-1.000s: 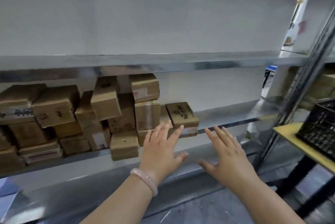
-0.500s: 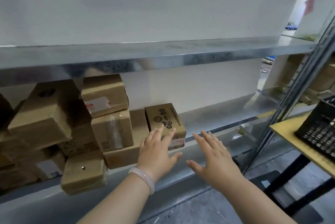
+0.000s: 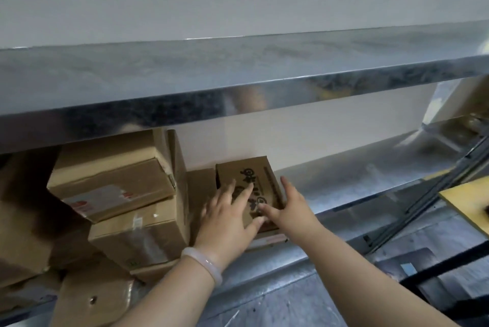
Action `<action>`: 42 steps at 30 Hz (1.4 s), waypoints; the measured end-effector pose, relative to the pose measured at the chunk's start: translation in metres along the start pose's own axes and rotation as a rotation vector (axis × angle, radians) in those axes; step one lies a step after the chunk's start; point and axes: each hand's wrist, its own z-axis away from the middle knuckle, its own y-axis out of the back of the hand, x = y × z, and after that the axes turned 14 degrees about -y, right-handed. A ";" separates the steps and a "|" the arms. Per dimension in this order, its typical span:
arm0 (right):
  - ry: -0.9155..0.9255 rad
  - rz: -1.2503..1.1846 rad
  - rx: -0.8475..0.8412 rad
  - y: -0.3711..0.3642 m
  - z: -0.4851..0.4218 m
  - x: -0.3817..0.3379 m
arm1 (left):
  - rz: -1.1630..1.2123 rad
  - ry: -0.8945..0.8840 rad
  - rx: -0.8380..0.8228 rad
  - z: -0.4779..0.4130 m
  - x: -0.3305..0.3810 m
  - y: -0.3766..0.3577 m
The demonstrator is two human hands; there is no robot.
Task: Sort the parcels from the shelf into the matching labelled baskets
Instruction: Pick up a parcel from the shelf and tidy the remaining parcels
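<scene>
A small brown cardboard parcel with black printing (image 3: pixel 255 171) sits on the metal shelf (image 3: pixel 357 176), at the right end of a pile of parcels. My left hand (image 3: pixel 227 223), with a pale bracelet on the wrist, lies over the parcel's top and left side, fingers spread and thumb at its front edge. My right hand (image 3: pixel 291 207) presses against its right side, thumb across the front. The parcel is clasped between both hands and rests on the shelf. No basket is in view.
Several plain brown parcels (image 3: pixel 113 176) are stacked just left of the printed one, one below (image 3: pixel 92 297) overhanging the shelf edge. The upper metal shelf (image 3: pixel 238 80) hangs low overhead. A slanted metal upright (image 3: pixel 436 189) and a yellow table corner (image 3: pixel 468 205) stand to the right.
Both hands have moved forward from open air in front of the shelf onto the printed parcel. The view has moved closer and to the right.
</scene>
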 end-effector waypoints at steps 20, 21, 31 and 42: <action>0.314 -0.323 0.010 0.080 0.059 0.060 | 0.315 0.256 0.250 0.018 0.114 -0.007; 0.370 -0.294 0.025 0.089 0.067 0.064 | 0.351 0.271 0.288 0.019 0.126 -0.005; 0.722 0.008 0.071 0.128 0.147 0.124 | 0.779 0.453 0.461 0.071 0.213 -0.006; 0.523 -0.395 -0.736 0.101 0.187 0.084 | 1.057 0.290 0.924 0.202 0.205 0.007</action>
